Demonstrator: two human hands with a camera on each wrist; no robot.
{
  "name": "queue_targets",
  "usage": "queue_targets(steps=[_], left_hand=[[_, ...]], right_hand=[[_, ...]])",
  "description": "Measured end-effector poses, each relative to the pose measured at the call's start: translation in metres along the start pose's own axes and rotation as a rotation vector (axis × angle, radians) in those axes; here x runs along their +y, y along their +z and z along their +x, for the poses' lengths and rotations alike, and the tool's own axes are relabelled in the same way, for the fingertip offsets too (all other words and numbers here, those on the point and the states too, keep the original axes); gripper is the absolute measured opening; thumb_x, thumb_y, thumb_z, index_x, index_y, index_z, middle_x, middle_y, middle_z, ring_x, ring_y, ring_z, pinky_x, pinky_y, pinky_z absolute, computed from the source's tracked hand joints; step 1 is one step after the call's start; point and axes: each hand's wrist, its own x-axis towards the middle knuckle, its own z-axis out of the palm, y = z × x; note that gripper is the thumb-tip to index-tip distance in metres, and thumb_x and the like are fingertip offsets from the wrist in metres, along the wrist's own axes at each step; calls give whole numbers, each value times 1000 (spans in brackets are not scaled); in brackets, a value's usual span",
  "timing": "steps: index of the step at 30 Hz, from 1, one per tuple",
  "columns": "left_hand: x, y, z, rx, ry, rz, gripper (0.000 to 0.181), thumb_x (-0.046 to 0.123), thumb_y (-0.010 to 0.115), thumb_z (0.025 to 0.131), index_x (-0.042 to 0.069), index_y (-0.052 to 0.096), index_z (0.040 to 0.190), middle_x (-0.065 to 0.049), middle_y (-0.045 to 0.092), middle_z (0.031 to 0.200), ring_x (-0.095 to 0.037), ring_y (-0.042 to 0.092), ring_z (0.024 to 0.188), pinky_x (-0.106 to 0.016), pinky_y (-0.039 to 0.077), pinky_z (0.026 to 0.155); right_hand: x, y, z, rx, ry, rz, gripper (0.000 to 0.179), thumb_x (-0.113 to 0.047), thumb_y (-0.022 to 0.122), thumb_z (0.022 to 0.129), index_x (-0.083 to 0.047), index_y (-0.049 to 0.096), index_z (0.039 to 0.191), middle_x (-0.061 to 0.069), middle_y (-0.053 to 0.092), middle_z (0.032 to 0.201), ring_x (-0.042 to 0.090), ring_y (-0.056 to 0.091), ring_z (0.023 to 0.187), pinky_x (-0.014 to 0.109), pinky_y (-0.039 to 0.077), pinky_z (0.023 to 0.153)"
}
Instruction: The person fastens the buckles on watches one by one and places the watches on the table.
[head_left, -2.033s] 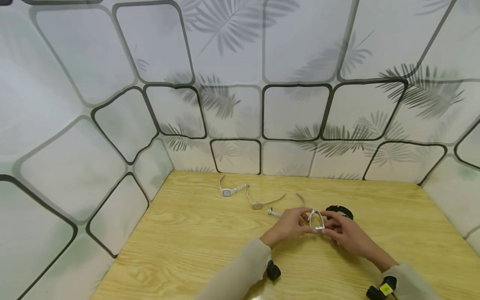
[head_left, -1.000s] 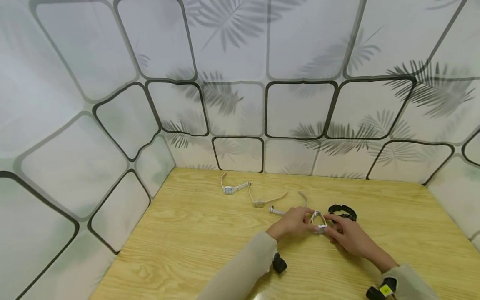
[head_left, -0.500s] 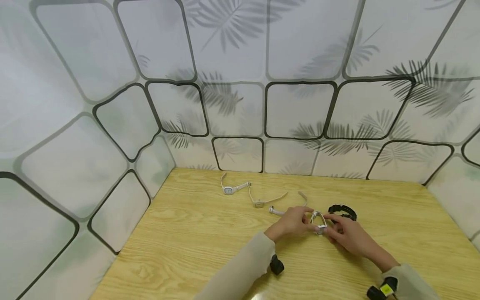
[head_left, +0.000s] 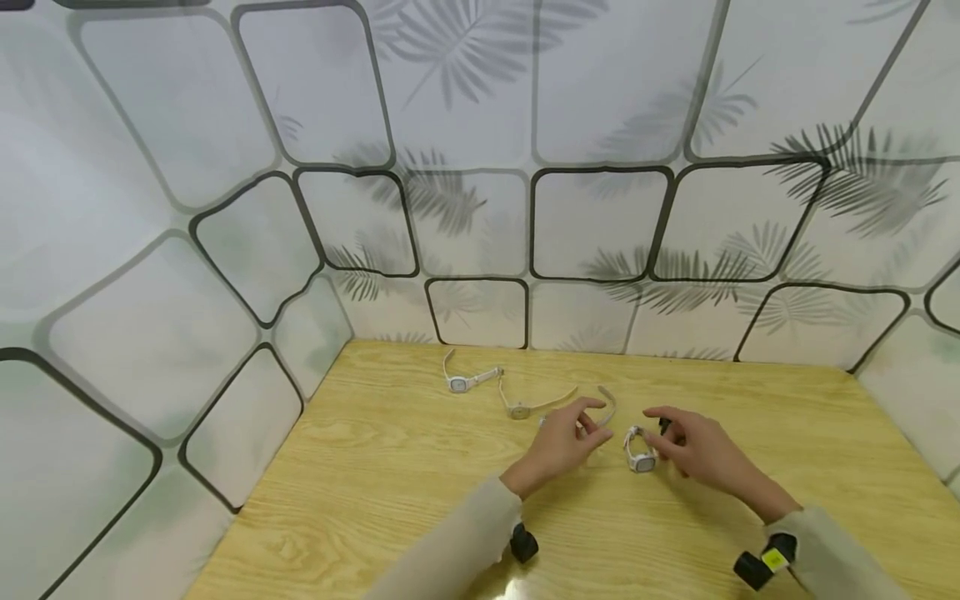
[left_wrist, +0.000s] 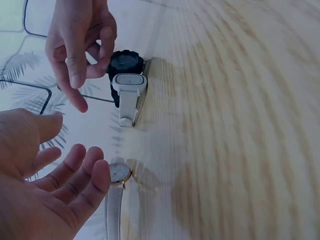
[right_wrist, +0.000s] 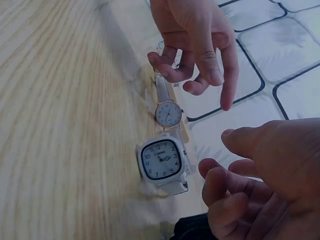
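A white wristwatch (head_left: 642,462) with a squarish dial stands on the table with its strap closed in a loop. To its left is my left hand (head_left: 561,442), fingers loosely bent and holding nothing. My right hand (head_left: 697,450) hovers just right of the same watch, thumb close to it, also holding nothing. Behind that hand sits a black wristwatch (left_wrist: 125,62), mostly hidden in the head view. A round watch with a rose-gold rim and pale strap (right_wrist: 168,114) lies beside my left hand, its dial covered in the head view.
Farther back to the left lie a cream-strapped watch (head_left: 518,411) and another white watch (head_left: 459,384), both with straps spread out. The wooden table (head_left: 390,467) ends at walls covered in leaf-patterned cloth (head_left: 585,312).
Both hands held the white watch between their fingers; now they have let go. The left hand has drawn off to the left, the right hand slightly up and right. The watch stays standing.
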Motion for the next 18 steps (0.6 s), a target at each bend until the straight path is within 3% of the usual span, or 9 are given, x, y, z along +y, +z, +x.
queue_targets(steps=[4, 8, 18], left_hand=[[-2, -10, -8, 72, -32, -12, 39, 20, 68, 102, 7, 60, 138, -1, 66, 90, 3, 55, 60, -16, 49, 53], [-2, -18, -15, 124, -77, -36, 38, 21, 67, 102, 9, 61, 138, -1, 65, 90, 1, 54, 57, -18, 46, 48], [-10, -20, -20, 233, -89, -65, 30, 14, 66, 102, 1, 63, 129, -7, 66, 83, 2, 51, 49, -18, 45, 43]], right_hand=[[-8, -2, 6, 4, 16, 45, 47, -27, 65, 104, -3, 55, 143, 4, 65, 75, 24, 56, 45, 33, 45, 36], [-12, -2, 14, 19, 14, 29, 45, -26, 65, 104, -4, 56, 142, 5, 68, 78, 21, 53, 42, 34, 46, 37], [-21, 3, 33, 1, 36, 7, 45, -23, 65, 104, 1, 57, 140, 9, 73, 89, 25, 62, 52, 34, 47, 41]])
